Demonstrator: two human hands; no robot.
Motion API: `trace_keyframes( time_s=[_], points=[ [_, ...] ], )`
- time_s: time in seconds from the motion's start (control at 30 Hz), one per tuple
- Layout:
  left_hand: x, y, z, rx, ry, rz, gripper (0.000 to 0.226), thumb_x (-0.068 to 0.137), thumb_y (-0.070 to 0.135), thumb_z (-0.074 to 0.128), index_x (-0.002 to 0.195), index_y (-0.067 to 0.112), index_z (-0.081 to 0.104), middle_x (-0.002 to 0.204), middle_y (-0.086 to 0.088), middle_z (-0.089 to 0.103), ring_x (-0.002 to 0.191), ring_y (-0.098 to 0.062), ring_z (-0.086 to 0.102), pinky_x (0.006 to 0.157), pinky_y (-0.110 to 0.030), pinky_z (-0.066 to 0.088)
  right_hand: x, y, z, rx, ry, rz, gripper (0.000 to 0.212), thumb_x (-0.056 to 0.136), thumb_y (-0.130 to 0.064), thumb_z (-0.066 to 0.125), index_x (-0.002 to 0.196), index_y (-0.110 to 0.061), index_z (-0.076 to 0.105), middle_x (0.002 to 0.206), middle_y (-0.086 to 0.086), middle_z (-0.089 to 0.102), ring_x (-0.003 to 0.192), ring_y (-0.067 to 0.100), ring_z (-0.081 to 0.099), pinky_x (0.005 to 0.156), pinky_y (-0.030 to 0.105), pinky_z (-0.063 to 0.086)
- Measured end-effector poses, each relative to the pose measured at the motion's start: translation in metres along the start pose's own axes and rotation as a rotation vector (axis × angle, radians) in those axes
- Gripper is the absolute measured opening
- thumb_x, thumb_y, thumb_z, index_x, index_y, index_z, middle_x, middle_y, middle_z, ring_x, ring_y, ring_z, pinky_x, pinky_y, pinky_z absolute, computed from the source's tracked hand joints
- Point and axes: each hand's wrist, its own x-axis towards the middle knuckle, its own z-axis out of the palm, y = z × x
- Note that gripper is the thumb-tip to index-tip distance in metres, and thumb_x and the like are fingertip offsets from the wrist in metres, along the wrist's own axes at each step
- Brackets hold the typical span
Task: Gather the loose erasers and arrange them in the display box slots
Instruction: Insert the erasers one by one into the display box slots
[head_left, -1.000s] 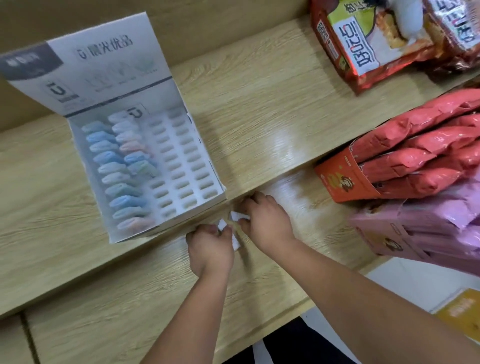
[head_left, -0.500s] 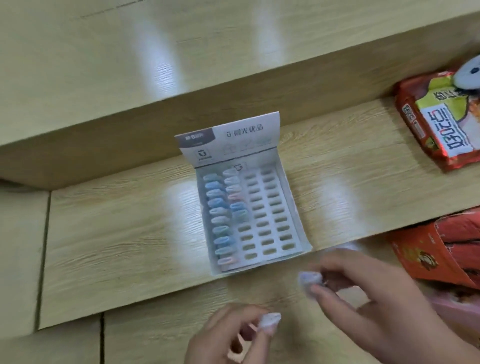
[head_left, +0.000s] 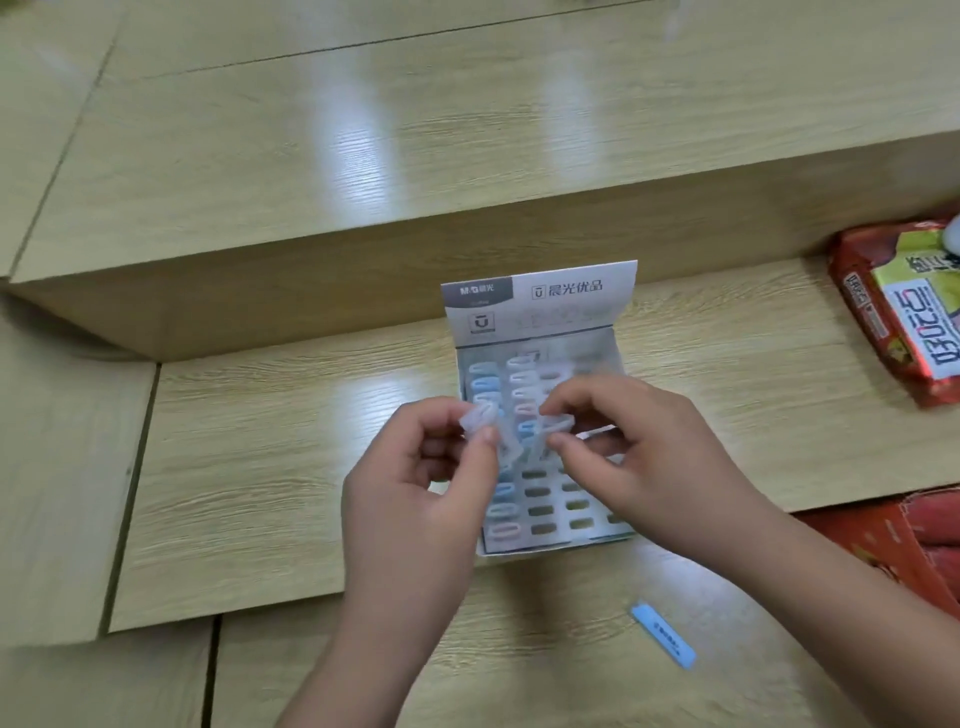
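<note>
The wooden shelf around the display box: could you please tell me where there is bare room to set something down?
Bare wood: left of the white cardboard display box and between it and the red snack bag; the upper step is bare. Crowded over the box, where left hand and right hand each pinch a pale eraser.

Loose eraser before the display box, snack packet to its right.

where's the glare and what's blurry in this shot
Head view: white glare streaks on the upper shelf and left of the display box; the left hand, right hand and their pinched erasers look motion-smeared; the lid print is legible.
</note>
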Motion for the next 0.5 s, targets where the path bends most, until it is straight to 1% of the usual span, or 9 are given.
trace_keyframes(
  time_s=[0.07, 0.13, 0.23, 0.3, 0.43, 0.5],
  points=[
    [0.0, -0.005, 0.0, 0.011, -0.019, -0.01, 0.019, 0.085, 0.008, 0.073, 0.083, 0.027, 0.07, 0.08, 0.005, 0.072, 0.074, -0.014, 0.068, 0.068, -0.022, 0.055, -0.003, 0.004, 0.002, -0.016, 0.0, 0.01, 0.022, 0.086, -0.014, 0.071, 0.095, -0.033, 0.065, 0.095, -0.021, 0.066, 0.092, 0.001, 0.065, 0.07, 0.011, 0.051],
    [-0.001, -0.01, 0.0, 0.03, -0.034, -0.012, 0.018, 0.086, 0.01, 0.073, 0.084, 0.028, 0.07, 0.081, 0.005, 0.072, 0.075, -0.016, 0.068, 0.07, -0.028, 0.057, -0.006, 0.008, 0.003, -0.082, 0.009, -0.004, 0.02, 0.085, -0.018, 0.073, 0.096, -0.033, 0.067, 0.094, -0.021, 0.067, 0.088, -0.001, 0.065, 0.07, 0.012, 0.052],
    [-0.002, -0.014, -0.001, 0.021, -0.044, -0.024, 0.02, 0.087, 0.01, 0.073, 0.089, 0.031, 0.07, 0.083, 0.003, 0.073, 0.078, -0.018, 0.07, 0.073, -0.036, 0.059, -0.007, 0.013, 0.005, -0.167, 0.009, -0.065, 0.016, 0.083, -0.018, 0.076, 0.095, -0.026, 0.068, 0.091, -0.018, 0.064, 0.085, 0.002, 0.064, 0.071, 0.015, 0.052],
    [-0.002, -0.014, -0.001, 0.004, -0.053, -0.02, 0.021, 0.087, 0.009, 0.072, 0.088, 0.03, 0.071, 0.083, 0.003, 0.073, 0.079, -0.018, 0.07, 0.072, -0.033, 0.058, -0.006, 0.016, 0.006, -0.178, 0.021, -0.075, 0.017, 0.082, -0.018, 0.078, 0.094, -0.025, 0.069, 0.089, -0.017, 0.062, 0.083, 0.004, 0.063, 0.07, 0.017, 0.052],
    [-0.003, -0.012, 0.001, 0.008, -0.063, -0.005, 0.024, 0.085, 0.007, 0.073, 0.084, 0.031, 0.071, 0.08, 0.006, 0.072, 0.073, -0.014, 0.068, 0.061, -0.015, 0.051, -0.003, 0.019, 0.006, -0.219, 0.019, -0.098, 0.016, 0.082, -0.02, 0.077, 0.092, -0.026, 0.066, 0.087, -0.015, 0.06, 0.078, 0.005, 0.06, 0.066, 0.02, 0.049],
    [-0.003, -0.012, 0.001, 0.013, -0.068, 0.003, 0.024, 0.085, 0.008, 0.073, 0.084, 0.032, 0.071, 0.08, 0.007, 0.072, 0.074, -0.013, 0.068, 0.061, -0.014, 0.051, -0.003, 0.02, 0.007, -0.273, -0.009, -0.133, 0.011, 0.085, -0.024, 0.074, 0.092, -0.026, 0.066, 0.087, -0.015, 0.058, 0.075, 0.004, 0.057, 0.065, 0.024, 0.049]
  ],
)
